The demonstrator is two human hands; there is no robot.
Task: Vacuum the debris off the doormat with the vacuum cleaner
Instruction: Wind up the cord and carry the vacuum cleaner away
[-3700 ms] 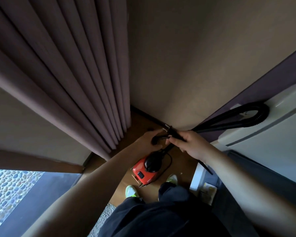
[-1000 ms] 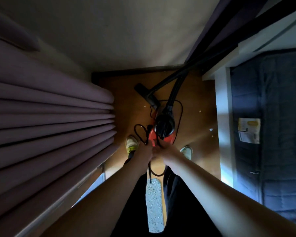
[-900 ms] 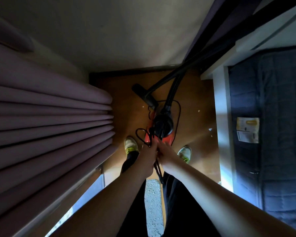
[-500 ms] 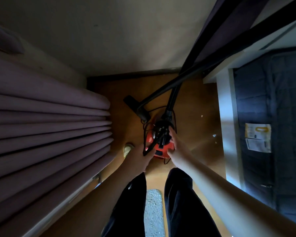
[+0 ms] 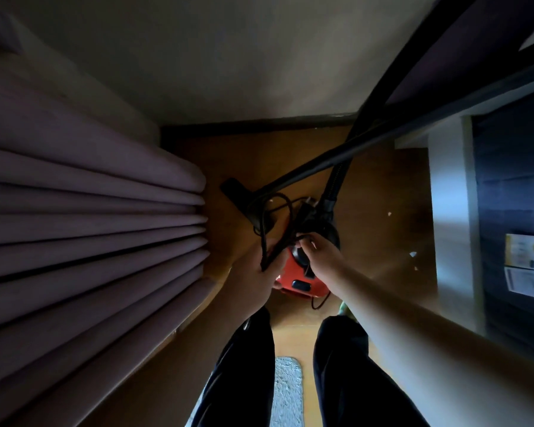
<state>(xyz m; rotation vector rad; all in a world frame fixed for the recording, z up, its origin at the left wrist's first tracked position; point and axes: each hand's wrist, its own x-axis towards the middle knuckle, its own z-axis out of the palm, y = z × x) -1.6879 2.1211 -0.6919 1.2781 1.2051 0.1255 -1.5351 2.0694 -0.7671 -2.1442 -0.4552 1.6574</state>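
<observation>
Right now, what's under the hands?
The red vacuum cleaner on the wooden floor. The left hand grips loops of black cord; the right hand covers part of its top, hiding what's beneath.

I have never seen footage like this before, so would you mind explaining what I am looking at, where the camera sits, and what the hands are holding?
There is no machine here: the camera is worn on a person's head and looks down past their dark trousers at a wooden floor.

On the floor stands a small red vacuum cleaner, with its black hose running up to the right and its wand ending in a black nozzle on the floor.

The left hand grips loops of the black power cord. The right hand has its fingers curled at the cord on top of the vacuum cleaner.

Pale folded curtains hang on the left. A strip of doormat shows between the legs. A few light specks lie on the floor to the right.
</observation>
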